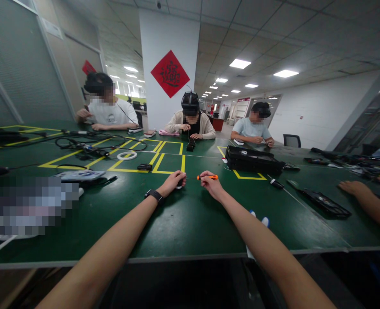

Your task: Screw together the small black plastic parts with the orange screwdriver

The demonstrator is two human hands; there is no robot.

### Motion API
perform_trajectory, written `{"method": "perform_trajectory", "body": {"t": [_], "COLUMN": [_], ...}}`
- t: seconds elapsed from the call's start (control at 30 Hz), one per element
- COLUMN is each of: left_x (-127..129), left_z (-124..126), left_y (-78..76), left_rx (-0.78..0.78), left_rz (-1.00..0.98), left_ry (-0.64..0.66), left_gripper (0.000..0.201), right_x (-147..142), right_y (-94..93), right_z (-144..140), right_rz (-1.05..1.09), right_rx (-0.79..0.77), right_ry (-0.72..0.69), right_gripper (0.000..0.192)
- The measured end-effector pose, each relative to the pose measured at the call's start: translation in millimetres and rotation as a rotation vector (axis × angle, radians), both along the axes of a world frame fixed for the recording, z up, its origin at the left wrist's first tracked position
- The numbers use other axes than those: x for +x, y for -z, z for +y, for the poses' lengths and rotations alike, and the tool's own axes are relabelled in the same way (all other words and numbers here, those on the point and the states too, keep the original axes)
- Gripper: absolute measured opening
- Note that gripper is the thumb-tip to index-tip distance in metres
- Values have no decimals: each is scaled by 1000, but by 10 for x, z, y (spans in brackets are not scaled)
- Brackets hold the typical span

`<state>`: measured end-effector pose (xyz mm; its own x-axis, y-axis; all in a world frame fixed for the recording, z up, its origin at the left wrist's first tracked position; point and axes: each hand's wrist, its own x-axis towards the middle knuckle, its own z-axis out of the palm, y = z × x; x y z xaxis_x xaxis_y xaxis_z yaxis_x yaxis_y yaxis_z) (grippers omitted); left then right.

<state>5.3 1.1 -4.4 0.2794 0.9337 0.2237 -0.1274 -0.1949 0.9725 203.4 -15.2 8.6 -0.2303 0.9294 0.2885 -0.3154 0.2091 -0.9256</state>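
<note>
My left hand (172, 183), with a dark watch on its wrist, is closed round a small black object (179, 184) with a pale lower edge. Most of that object is hidden by my fingers, so its kind cannot be made out. In my right hand (211, 185) is a screwdriver (213, 177) with an orange and black handle, pinched between thumb and fingers. Its thin shaft points left toward my left hand; whether the tip touches the black object is too small to see. Both hands are just above the green table (190, 227).
Beyond my hands are a black clip-like piece (144, 167), a white tape ring (127, 156) and yellow tape outlines. A long black case (252, 159) and a flat black part (325, 202) lie to the right. Several people sit around; a person's hand (354, 187) rests at the right.
</note>
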Motion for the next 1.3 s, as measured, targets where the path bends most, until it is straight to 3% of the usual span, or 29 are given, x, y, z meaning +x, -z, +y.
{"method": "perform_trajectory", "body": {"t": [0.27, 0.43, 0.67, 0.77, 1.0, 1.17, 1.3], "left_x": [1, 5, -8, -7, -13, -29, -29], "left_z": [-34, -10, 32, 23, 16, 43, 48], "left_y": [-10, -3, 37, 30, 24, 30, 28], "left_rx": [8, -21, -19, -19, -47, -48, -49], "left_rz": [26, -19, -23, -28, -65, -158, -136], "left_ry": [-33, -12, -24, -17, -11, -22, -58], "left_gripper": [31, 33, 36, 36, 35, 33, 33], "right_x": [-8, 14, -15, -30, 27, 100, 196], "right_y": [4, 47, 16, 37, 58, 14, -5], "right_z": [-5, 41, 3, 36, 92, 70, 96], "right_rz": [-8, 26, 31, 39, 34, -120, -315], "right_rx": [-17, -2, 9, -32, -33, 12, 105], "right_ry": [-2, 5, -50, -2, 71, 57, 158], "right_gripper": [21, 9, 14, 26, 21, 28, 31]}}
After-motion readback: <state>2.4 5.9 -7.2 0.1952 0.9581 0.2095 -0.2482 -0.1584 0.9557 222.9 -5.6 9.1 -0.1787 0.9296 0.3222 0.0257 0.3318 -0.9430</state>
